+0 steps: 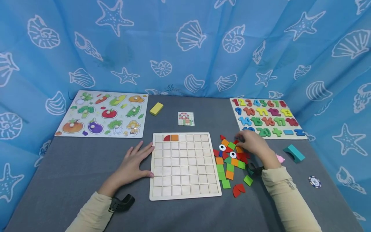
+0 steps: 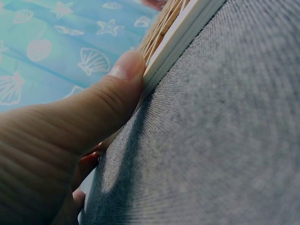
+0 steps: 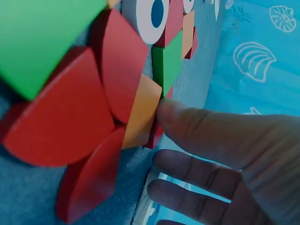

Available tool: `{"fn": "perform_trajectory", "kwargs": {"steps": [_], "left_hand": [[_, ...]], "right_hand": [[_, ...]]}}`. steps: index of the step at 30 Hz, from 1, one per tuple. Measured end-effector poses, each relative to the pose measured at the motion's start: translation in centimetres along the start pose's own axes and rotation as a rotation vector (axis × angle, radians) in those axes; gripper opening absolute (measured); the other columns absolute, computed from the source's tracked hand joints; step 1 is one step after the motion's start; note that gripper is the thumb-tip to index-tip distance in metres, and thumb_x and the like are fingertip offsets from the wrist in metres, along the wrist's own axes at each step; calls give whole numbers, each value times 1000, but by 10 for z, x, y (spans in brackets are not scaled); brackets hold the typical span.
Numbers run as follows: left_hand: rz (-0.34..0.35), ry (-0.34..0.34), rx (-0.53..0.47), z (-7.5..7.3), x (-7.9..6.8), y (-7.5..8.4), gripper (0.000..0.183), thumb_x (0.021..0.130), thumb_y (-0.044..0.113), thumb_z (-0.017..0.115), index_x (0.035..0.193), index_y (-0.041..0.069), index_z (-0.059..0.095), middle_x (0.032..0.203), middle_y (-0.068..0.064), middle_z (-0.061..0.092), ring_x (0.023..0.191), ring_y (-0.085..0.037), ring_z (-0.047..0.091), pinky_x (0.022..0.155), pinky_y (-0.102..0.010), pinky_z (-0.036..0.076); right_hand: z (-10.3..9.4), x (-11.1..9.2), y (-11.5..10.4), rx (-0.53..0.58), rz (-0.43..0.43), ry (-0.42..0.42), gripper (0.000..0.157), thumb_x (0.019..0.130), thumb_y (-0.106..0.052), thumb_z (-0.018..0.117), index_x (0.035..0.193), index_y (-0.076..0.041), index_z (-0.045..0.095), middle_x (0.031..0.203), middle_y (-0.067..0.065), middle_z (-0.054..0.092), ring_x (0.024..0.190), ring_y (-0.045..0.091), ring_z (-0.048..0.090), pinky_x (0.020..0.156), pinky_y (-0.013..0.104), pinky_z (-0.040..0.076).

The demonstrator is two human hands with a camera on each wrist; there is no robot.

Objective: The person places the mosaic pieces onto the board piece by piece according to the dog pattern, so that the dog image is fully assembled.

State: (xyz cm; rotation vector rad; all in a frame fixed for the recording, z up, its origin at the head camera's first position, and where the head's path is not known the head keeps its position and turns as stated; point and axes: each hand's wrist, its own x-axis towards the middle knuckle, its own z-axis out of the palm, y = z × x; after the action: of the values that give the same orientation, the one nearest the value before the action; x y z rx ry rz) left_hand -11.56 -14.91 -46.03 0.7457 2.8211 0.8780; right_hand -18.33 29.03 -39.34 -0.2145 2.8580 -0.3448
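A pale wooden grid board (image 1: 185, 167) lies in the middle; a red quarter-circle (image 1: 166, 138) and an orange square (image 1: 175, 138) sit in its top row. My left hand (image 1: 130, 164) is spread along its left edge, thumb against the side, as the left wrist view shows. Right of the board is a pile of flat green, orange and red pieces, with round eye pieces (image 1: 233, 155) among them. At the pile's far side my right hand (image 1: 253, 143) pinches a red piece (image 3: 157, 135) beside an orange piece (image 3: 142, 112); the index fingertip is hidden in the right wrist view.
Behind the board lie a small picture card (image 1: 186, 119) and a yellow block (image 1: 156, 109). A vegetable puzzle (image 1: 101, 114) is at the back left, a number puzzle (image 1: 265, 117) at the back right. A teal arch block (image 1: 294, 153) and a poker chip (image 1: 314, 181) lie at right.
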Motion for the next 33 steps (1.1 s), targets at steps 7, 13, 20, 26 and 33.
{"fn": "perform_trajectory", "kwargs": {"steps": [7, 13, 20, 26, 33], "left_hand": [[-5, -2, -8, -1, -1, 1, 100, 59, 59, 68, 141, 18, 28, 147, 1, 22, 136, -31, 6, 102, -56, 1], [-12, 0, -6, -1, -2, 1, 100, 59, 59, 68, 141, 18, 28, 147, 0, 22, 136, -31, 6, 103, -56, 1], [-5, 2, -8, -1, -2, 3, 100, 60, 58, 68, 141, 18, 27, 147, 1, 22, 136, -31, 6, 103, -56, 1], [-5, 6, -10, -2, -2, 2, 100, 59, 58, 68, 141, 18, 28, 147, 1, 22, 136, -31, 6, 103, -55, 1], [1, 8, -3, -1, -1, 0, 99, 60, 60, 67, 141, 19, 28, 147, 2, 22, 136, -31, 6, 103, -55, 1]], "right_hand": [[4, 1, -1, -30, -30, 27, 21, 79, -15, 67, 98, -7, 66, 85, 8, 61, 75, 21, 52, 70, 39, 47], [12, 12, -4, -52, -114, 72, 22, 80, -5, 63, 100, -11, 66, 96, 9, 56, 84, 24, 51, 76, 43, 46], [11, 15, -10, -15, -21, 95, 28, 82, -22, 64, 104, -6, 63, 92, 11, 60, 79, 24, 53, 71, 40, 47], [11, 16, -18, -14, 18, 117, 25, 81, -20, 65, 100, -3, 63, 87, 11, 60, 73, 22, 53, 66, 39, 46], [11, 18, -34, 34, -60, 143, 24, 79, -15, 65, 102, -6, 62, 91, 10, 57, 76, 22, 51, 66, 37, 45]]}}
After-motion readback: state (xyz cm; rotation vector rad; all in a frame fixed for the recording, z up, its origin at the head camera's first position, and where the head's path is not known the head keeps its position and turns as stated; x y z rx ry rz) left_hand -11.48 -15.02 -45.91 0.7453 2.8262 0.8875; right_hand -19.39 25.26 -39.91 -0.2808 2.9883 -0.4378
